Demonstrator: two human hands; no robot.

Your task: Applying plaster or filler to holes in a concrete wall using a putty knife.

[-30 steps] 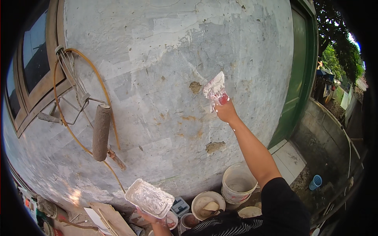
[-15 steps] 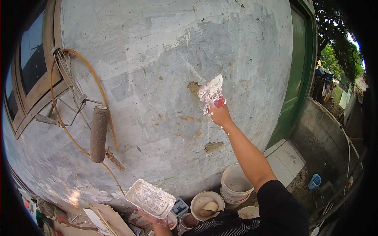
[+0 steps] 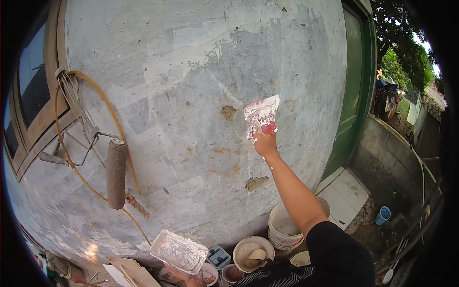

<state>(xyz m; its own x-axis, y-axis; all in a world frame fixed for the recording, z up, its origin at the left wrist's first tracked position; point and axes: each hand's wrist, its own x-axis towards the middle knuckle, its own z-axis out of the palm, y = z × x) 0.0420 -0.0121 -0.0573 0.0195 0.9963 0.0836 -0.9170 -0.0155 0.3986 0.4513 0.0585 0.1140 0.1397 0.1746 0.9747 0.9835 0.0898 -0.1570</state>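
left hand (image 3: 184,276) is mostly hidden under the pale shallow rectangular tray (image 3: 179,252), and the brown wood-framed window (image 3: 34,93) gets chopped off on the left

We're outside what looks like a house (image 3: 162,119), wooden window (image 3: 33,93) on the left, green door (image 3: 351,71) on the right. And there, far right, leafy trees (image 3: 399,28)!
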